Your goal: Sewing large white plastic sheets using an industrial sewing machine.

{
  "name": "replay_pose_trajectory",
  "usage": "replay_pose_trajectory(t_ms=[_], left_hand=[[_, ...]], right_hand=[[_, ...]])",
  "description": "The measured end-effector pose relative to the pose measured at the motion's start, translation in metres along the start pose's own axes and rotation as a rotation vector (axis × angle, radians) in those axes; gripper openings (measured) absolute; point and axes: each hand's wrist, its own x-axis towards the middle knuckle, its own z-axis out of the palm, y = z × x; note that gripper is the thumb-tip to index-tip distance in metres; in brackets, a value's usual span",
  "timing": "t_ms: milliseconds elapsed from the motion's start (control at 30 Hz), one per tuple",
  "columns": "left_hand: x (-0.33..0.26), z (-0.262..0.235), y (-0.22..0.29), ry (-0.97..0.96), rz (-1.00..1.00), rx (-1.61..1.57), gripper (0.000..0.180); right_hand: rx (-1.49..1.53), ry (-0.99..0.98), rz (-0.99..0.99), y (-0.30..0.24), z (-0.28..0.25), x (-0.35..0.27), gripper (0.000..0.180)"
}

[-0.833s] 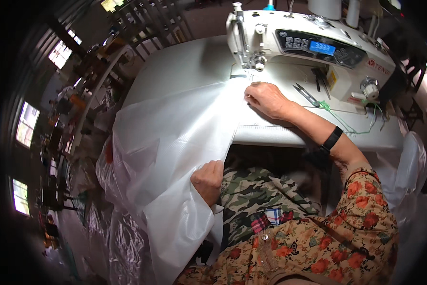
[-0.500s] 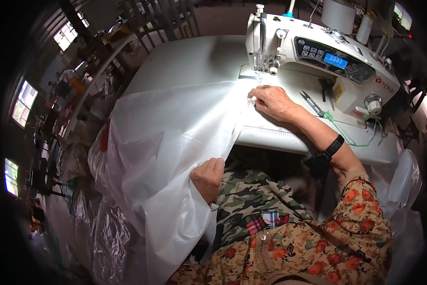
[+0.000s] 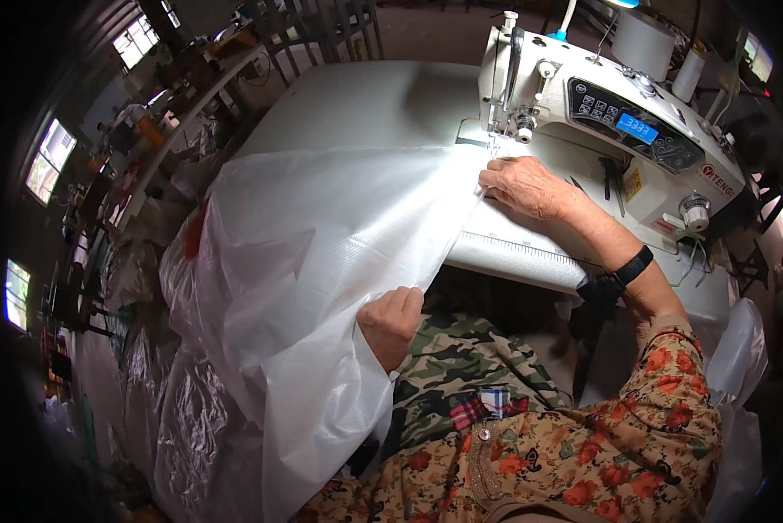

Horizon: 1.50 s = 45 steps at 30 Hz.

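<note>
A wide sheet of translucent white plastic (image 3: 322, 227) spreads over the left of the sewing table and hangs down past my lap. Its right edge runs up to the needle area of a white sewing machine (image 3: 575, 96). My left hand (image 3: 391, 324) is closed around that edge, low down above my lap. Close in front of the presser foot (image 3: 496, 146), my right hand (image 3: 524, 186) pinches the sheet near its upper corner. The left forearm is hidden beneath the plastic.
Dark snips (image 3: 614, 185) lie under the machine's arm, partly beyond my right forearm. A ruler strip (image 3: 522, 248) follows the table's front edge. White thread cones (image 3: 644, 42) stand behind the machine. Crumpled plastic (image 3: 191, 410) hangs at the left; a chair (image 3: 317, 30) stands beyond the table.
The machine and table sit further right in the picture, as the view has shifted. Both hands keep their hold on the plastic sheet. My right forearm now covers more of the snips.
</note>
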Motion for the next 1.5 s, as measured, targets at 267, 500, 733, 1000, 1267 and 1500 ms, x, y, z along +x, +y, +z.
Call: replay_pose_trajectory(t_ms=[267, 500, 733, 1000, 1267, 1500], left_hand=[[0.008, -0.007, 0.019, 0.079, -0.013, 0.027, 0.017], [0.007, -0.025, 0.047, 0.069, 0.046, 0.170, 0.043], [0.004, -0.022, 0.056, -0.035, 0.020, 0.124, 0.048], [-0.005, -0.001, 0.051, 0.008, -0.086, 0.027, 0.049], [0.001, 0.006, 0.043, 0.081, -0.148, -0.153, 0.031], [0.006, 0.009, 0.036, 0.141, -0.348, -0.527, 0.012]], right_hand=[[-0.080, 0.155, -0.052, 0.011, 0.011, -0.003, 0.011], [0.001, 0.149, -0.030, 0.012, 0.011, 0.002, 0.013], [0.140, 0.166, 0.054, 0.016, 0.015, 0.003, 0.008], [0.206, 0.105, 0.228, 0.005, 0.015, 0.005, 0.008], [-0.098, 0.228, 0.054, 0.002, 0.019, -0.001, 0.008], [-0.046, 0.246, -0.066, 0.001, 0.014, -0.015, 0.010]])
